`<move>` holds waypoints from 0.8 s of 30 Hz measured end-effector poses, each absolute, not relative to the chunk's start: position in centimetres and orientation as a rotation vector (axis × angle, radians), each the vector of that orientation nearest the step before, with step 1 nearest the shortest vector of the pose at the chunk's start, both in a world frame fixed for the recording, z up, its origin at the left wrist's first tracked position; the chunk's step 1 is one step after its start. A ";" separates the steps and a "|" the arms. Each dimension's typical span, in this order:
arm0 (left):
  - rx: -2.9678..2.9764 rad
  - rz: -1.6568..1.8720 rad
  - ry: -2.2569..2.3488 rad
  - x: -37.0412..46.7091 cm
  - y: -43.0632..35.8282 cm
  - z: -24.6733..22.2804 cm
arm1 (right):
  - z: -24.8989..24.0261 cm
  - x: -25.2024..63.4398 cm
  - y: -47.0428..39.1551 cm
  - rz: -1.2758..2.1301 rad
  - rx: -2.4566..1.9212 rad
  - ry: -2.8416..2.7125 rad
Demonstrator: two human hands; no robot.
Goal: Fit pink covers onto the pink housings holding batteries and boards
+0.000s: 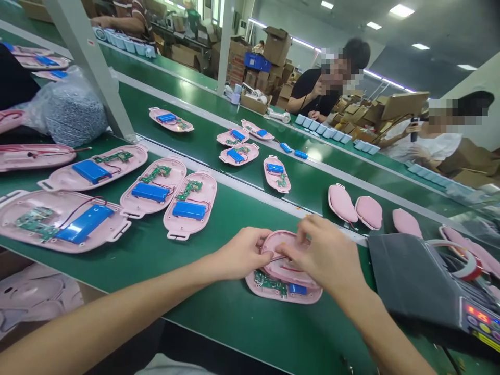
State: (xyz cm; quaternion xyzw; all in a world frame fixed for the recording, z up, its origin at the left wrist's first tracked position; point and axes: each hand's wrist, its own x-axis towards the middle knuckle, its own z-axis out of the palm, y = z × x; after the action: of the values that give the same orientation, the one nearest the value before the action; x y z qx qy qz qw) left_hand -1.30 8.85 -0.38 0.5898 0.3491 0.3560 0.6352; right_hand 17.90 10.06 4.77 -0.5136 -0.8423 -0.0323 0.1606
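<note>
My left hand [242, 254] grips the left edge of a pink plastic shell [282, 269], thumb inside the rim. Over the shell's hollow side is my right hand [330, 254], its fingers curled and drawn together; whatever they pinch is too small or hidden to name. A thin red wire runs inside the shell. Partly beneath it, on the green table, lies a second pink shell [269, 292] with a green circuit board [269, 281] and a blue battery pack [298, 289]. The upper shell covers part of these.
Several open pink shells [191, 225] with boards and batteries lie to the left. A dark control box [414, 281] with a red display and a tape roll [464, 268] stand at right. Closed pink cases [369, 212] lie behind. Co-workers sit across the line. A metal post [91, 67] rises at left.
</note>
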 end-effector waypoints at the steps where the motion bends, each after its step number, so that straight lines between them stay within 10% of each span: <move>1: 1.361 0.818 0.830 -1.3 8.7 -0.2 | 5.1 18.3 10.3 0.081 -1.585 -2.350; 6: 1.486 0.847 0.946 -1.0 8.3 0.3 | 6.2 19.4 11.0 0.726 -1.445 -2.395; 15: 1.911 0.444 0.842 -5.2 7.7 3.2 | 1.7 18.4 3.7 -0.495 -0.696 -2.251; 24: 2.441 -0.055 0.825 -0.8 14.5 6.4 | -5.0 17.3 4.5 -0.674 -0.890 -2.018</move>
State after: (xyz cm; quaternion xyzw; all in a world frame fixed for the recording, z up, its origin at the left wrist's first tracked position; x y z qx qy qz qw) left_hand -0.83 14.51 6.40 0.9097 0.3074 -0.0205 0.2783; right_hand 17.30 4.49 -4.97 -0.3526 -0.7998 -0.2671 0.4058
